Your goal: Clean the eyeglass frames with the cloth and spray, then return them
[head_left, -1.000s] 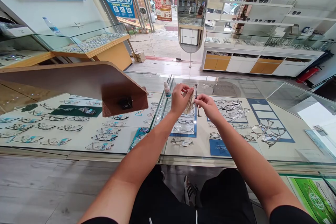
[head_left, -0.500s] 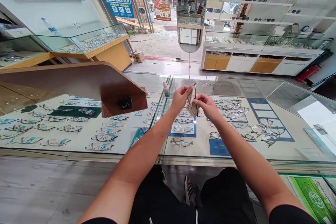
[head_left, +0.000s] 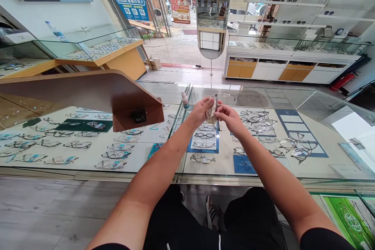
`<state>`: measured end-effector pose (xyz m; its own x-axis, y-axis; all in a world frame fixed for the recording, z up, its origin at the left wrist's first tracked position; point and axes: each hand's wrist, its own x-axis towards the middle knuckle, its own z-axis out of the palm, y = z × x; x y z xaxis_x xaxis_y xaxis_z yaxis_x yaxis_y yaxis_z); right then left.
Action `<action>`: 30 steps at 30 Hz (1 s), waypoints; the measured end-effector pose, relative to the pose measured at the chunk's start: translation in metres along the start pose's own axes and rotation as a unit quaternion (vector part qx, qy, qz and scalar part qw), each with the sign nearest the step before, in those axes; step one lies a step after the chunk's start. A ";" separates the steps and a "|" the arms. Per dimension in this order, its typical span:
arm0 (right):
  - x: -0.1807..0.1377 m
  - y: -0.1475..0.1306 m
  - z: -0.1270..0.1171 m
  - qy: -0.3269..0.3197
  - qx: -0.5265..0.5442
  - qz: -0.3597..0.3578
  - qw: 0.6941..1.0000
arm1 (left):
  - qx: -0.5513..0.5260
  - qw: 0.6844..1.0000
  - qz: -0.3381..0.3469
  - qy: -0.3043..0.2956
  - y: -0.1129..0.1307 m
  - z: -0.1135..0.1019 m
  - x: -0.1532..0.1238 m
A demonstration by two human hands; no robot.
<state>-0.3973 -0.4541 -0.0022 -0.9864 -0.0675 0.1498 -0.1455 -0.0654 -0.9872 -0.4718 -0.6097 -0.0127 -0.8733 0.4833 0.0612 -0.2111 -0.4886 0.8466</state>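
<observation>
Above the glass counter, my left hand (head_left: 201, 111) pinches a pale cleaning cloth (head_left: 210, 116) against a pair of eyeglasses (head_left: 216, 103). The frame is held on edge, its front facing left into the cloth, with a thin temple reaching right. My right hand (head_left: 229, 117) is closed on the eyeglasses near the middle of the frame. Fingers and cloth hide most of the lenses. Just left of my left hand, a small white spray bottle (head_left: 185, 100) stands upright on the glass.
Under the glass counter top (head_left: 164, 90) lie rows of eyeglasses (head_left: 77, 145) and blue display cards (head_left: 245, 164). A brown wooden panel (head_left: 137, 105) juts over the counter at left. A standing mirror (head_left: 211, 49) rises beyond it; a white display cabinet (head_left: 269, 52) is at far right.
The eyeglasses have turned slightly and the cloth has shifted a little left and down along them. Both hands keep their grip, with only small finger movements.
</observation>
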 end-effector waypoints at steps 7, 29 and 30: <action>0.001 -0.001 -0.002 0.013 0.002 0.002 1.000 | -0.016 1.000 -0.010 0.012 0.002 -0.002 0.002; 0.000 0.000 -0.007 -0.010 0.011 0.014 1.000 | 0.012 0.999 -0.020 0.032 -0.007 -0.007 0.005; 0.000 0.000 -0.006 -0.019 0.008 0.016 1.000 | 0.014 0.999 -0.020 0.037 -0.007 -0.007 0.005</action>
<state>-0.3977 -0.4479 -0.0029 -0.9870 -0.1066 0.1198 -0.1119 -0.0780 -0.9907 -0.4780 -0.6091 -0.0225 -0.8948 0.4462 -0.0112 -0.2350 -0.4496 0.8618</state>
